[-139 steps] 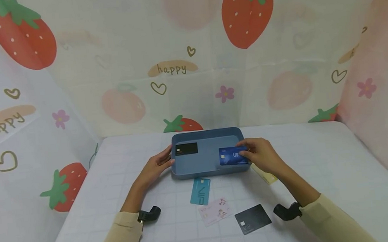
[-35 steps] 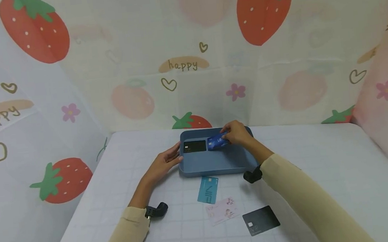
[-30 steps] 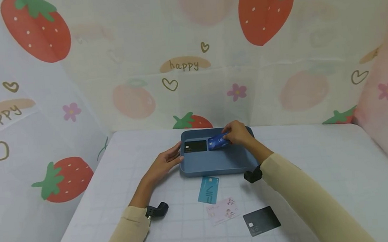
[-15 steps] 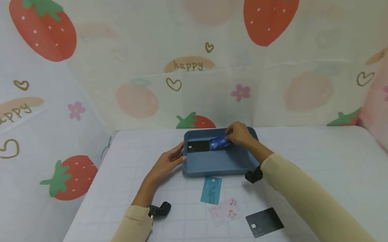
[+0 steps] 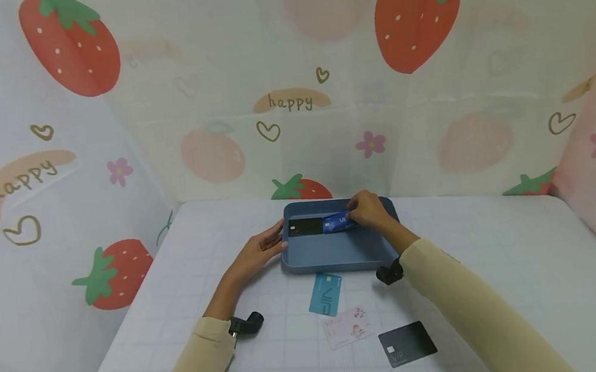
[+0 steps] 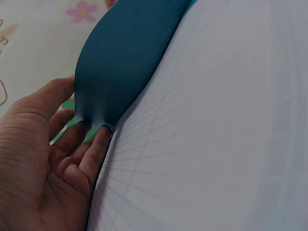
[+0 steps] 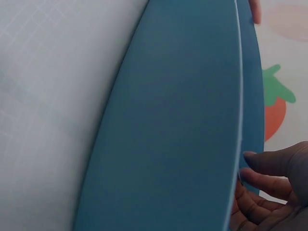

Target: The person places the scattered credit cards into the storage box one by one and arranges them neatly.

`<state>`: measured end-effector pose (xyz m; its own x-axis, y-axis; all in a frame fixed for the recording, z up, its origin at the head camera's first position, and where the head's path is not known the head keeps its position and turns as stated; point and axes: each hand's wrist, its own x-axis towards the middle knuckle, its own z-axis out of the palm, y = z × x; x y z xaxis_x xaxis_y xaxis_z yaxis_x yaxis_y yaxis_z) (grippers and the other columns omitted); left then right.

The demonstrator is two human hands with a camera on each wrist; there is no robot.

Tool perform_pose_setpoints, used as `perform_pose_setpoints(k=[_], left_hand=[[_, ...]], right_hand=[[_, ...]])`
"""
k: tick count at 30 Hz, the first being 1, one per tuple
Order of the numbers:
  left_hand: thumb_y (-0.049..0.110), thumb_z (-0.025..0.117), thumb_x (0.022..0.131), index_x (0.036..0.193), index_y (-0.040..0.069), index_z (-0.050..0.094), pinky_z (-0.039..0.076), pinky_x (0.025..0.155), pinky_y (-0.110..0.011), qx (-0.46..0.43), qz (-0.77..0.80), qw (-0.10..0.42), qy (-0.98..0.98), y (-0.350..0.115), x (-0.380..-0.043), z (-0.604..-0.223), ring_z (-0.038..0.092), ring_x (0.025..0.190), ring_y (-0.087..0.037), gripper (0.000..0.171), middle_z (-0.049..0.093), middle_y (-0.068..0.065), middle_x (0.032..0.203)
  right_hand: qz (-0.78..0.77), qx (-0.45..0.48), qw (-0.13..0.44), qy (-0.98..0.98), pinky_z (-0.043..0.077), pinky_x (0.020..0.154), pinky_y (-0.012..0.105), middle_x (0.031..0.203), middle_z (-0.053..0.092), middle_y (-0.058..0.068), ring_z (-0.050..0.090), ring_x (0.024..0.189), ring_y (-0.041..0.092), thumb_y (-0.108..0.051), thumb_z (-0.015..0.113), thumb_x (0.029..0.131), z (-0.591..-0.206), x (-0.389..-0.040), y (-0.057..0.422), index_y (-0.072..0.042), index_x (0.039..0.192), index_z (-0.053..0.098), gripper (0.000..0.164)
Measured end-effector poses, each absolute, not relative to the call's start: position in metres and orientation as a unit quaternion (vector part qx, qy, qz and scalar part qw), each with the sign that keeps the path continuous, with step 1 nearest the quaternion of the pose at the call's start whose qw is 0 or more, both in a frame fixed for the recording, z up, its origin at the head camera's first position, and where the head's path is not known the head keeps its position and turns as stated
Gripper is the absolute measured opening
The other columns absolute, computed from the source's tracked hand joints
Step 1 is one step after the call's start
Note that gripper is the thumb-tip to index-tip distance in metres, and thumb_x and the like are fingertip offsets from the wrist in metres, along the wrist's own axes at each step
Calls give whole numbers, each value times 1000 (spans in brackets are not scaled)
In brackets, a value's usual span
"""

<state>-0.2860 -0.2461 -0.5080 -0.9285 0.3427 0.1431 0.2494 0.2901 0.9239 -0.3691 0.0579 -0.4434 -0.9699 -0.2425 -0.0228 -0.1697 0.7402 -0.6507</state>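
A blue tray [image 5: 337, 260] stands near the back of the table. Lying flat at its back left is a black card [image 5: 305, 226]. Directly right of it my right hand [image 5: 369, 210] pinches the right end of a blue VIP card [image 5: 335, 222], whose left end meets or nearly meets the black one. My left hand [image 5: 253, 255] rests its fingertips and thumb against the tray's left side; the left wrist view shows the fingertips [image 6: 103, 132] touching the outer wall. In the right wrist view the tray wall hides the cards, and the right thumb [image 7: 269, 162] shows past the rim.
In front of the tray lie a teal VIP card [image 5: 325, 294], a pale pink card [image 5: 346, 327] and a dark grey VIP card [image 5: 407, 344]. A patterned fabric wall [image 5: 412, 139] rises behind the table [image 5: 499, 262]. Both wrists wear small black cameras.
My right hand has carried the blue card from the tray's right side to beside the black card, then dipped slightly. The left hand stays at the tray. A yellow card seen earlier is now out of sight.
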Motion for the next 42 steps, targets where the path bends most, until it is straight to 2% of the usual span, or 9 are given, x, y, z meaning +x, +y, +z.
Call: perform_pose_setpoints(k=[5, 11, 18, 27, 34, 38, 42], left_hand=[[23, 64, 103, 160, 11, 31, 35, 117, -38, 183, 564, 43, 804, -245, -286, -507, 39, 146, -25, 67, 31, -4, 164], [19, 63, 103, 160, 7, 31, 35, 116, -40, 191, 569, 43, 799, -243, -288, -508, 39, 146, -27, 67, 31, -8, 164], [20, 64, 103, 160, 9, 31, 36, 116, -39, 187, 568, 44, 800, -242, -288, -509, 40, 145, -25, 67, 32, -8, 164], [21, 64, 102, 160, 10, 32, 36, 116, -40, 188, 566, 43, 802, -241, -288, -509, 41, 145, -26, 66, 33, -7, 163], [20, 64, 103, 160, 11, 32, 36, 116, -39, 180, 564, 44, 805, -241, -287, -509, 41, 145, -25, 66, 33, -5, 163], [21, 64, 102, 160, 10, 33, 36, 116, -40, 180, 561, 37, 807, -243, -287, -509, 41, 144, -27, 66, 33, -6, 163], [23, 65, 102, 159, 10, 33, 36, 116, -40, 181, 560, 32, 808, -245, -287, -508, 42, 144, -27, 67, 34, -6, 163]], right_hand=[[-331, -111, 53, 936, 60, 69, 32, 118, 68, 25, 70, 87, 29, -9, 69, 94, -444, -369, 61, 9, 117, 69, 30], [-309, -113, 47, 943, 58, 75, 37, 113, 71, 23, 67, 94, 30, -14, 68, 95, -444, -367, 64, 8, 114, 72, 30], [-308, -107, 55, 944, 56, 63, 29, 101, 73, 20, 67, 76, 22, -16, 67, 96, -442, -366, 65, 8, 112, 72, 29], [-307, -100, 73, 944, 55, 61, 27, 104, 72, 21, 68, 68, 19, -18, 66, 98, -438, -367, 69, 9, 118, 69, 33], [-327, -113, 76, 935, 60, 70, 32, 115, 69, 25, 72, 81, 25, -17, 63, 99, -431, -358, 77, 10, 120, 68, 35], [-333, -132, 67, 931, 59, 66, 32, 113, 70, 24, 70, 74, 22, -17, 64, 99, -426, -355, 84, 10, 118, 69, 34], [-339, -156, 58, 926, 56, 64, 32, 112, 71, 25, 70, 72, 25, -17, 63, 100, -418, -349, 87, 10, 118, 69, 33]])
